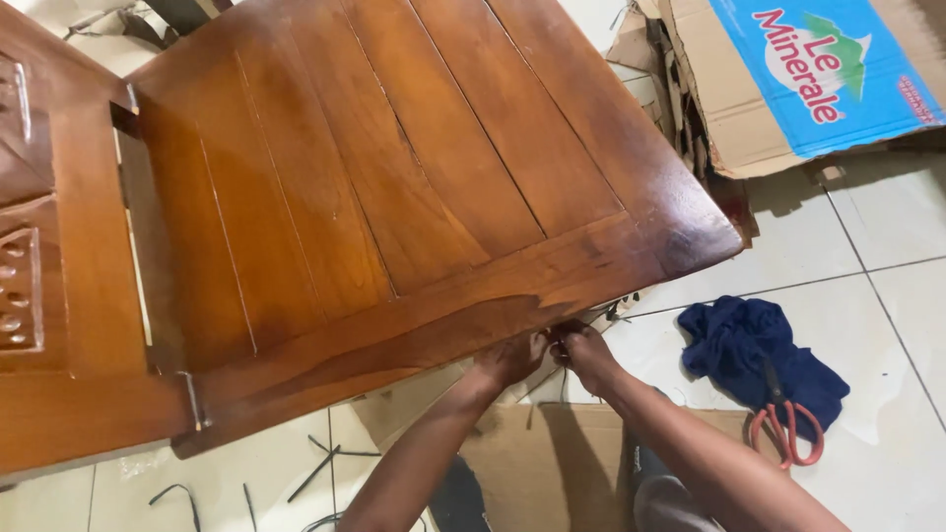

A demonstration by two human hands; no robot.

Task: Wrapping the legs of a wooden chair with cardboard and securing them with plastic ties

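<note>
We are looking down on a large wooden chair seat (394,177), brown and glossy, made of planks running away from us, which is filling most of the view; its carved back or side panel (39,266) is standing at the left edge. Under it the pale tiled floor (887,246) is showing, and a flattened cardboard box (788,89) with a blue printed panel is lying at the upper right, just beyond the seat's far corner. A plain sheet of cardboard (552,443) is lying on the floor below the seat's front edge, beneath our arms. To the right, a crumpled dark blue cloth (749,345) is sitting on the tiles, and a pair of scissors (785,429) with red handles is resting partly on it. Thin dark strips (325,463) are lying scattered on the floor at the lower left. We are reaching both hands up to the underside of the seat's front rail, close together and nearly touching. Our left hand (512,357) is curling its fingers under the wood, and our right hand (583,350) is pinching narrowly at a thin dark strand (591,320) there; whether the left is gripping anything, we cannot tell.
</note>
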